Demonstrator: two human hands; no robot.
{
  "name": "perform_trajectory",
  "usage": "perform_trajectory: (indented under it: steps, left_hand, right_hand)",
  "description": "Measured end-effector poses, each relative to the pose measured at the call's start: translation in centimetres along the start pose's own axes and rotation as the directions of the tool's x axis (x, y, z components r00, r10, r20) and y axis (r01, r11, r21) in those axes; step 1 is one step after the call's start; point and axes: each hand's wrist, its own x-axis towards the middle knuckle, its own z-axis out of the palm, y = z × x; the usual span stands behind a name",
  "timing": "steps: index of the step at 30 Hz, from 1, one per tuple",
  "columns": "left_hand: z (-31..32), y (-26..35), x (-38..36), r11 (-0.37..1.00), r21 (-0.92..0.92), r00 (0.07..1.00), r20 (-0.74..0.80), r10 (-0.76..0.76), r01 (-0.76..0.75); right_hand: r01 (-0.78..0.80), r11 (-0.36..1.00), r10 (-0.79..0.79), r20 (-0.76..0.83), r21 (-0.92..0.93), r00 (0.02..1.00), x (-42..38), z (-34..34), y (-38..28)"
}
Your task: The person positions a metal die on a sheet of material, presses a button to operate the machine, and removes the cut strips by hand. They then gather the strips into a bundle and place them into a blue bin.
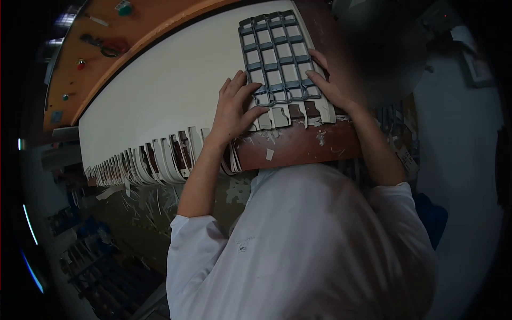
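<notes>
A dark metal cutting die [272,64], a grid of several rectangular cells, lies flat on white sheet material [176,74]. My left hand [233,109] is at its lower left corner, with the index fingertip on the frame and the thumb lower down by the cut edge of the sheet. On the other side, my right hand [332,92] grips the die's right edge, its thumb on top and its fingers along the side. Pale sheet shows through the cells. Below the die, the sheet's near edge has several cut-out notches.
A reddish-brown board [298,146] with white scraps lies in front of me. Cut strips [165,160] hang along the sheet's near edge at left. An orange machine panel [144,18] carries buttons and scissors [112,49]. A dark rounded machine part [381,53] stands close on the right.
</notes>
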Motion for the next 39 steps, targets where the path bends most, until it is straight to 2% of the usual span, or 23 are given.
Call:
perform_trajectory:
  steps: [9,14,23,26,29,35,39]
  left_hand:
    - [-0.4,0.8,0.3,0.991,-0.062,0.992,0.057,-0.111,0.115]
    - [-0.3,0.4,0.0,0.973,-0.105,0.975,0.105,-0.193,0.204]
    - [-0.4,-0.2,-0.1,0.971,-0.141,0.978,0.112,-0.178,0.193]
    - [-0.1,-1.0,-0.3,0.941,-0.254,0.974,0.110,-0.200,0.222]
    - [0.1,-0.8,-0.4,0.940,-0.255,0.973,0.090,-0.211,0.227]
    - [-0.8,0.4,0.5,0.980,-0.095,0.980,0.115,-0.161,0.172]
    - [-0.5,0.1,0.4,0.987,-0.094,0.989,0.081,-0.125,0.132]
  right_hand:
    - [0.067,0.996,-0.066,0.008,-0.065,0.998,-0.3,0.2,-0.1]
    - [0.099,0.991,-0.104,-0.058,-0.091,0.993,-0.3,0.6,0.0]
    - [0.097,0.988,-0.106,-0.068,-0.118,0.992,-0.2,0.8,0.0]
    - [0.084,0.992,-0.089,-0.052,-0.093,0.995,-0.2,0.3,-0.4]
    - [0.070,0.996,-0.074,-0.073,-0.054,0.995,-0.1,0.4,-0.3]
    - [0.072,0.997,-0.072,-0.054,0.004,0.996,-0.1,0.6,0.4]
    - [0.043,0.997,-0.043,-0.009,0.058,0.999,0.0,0.4,0.2]
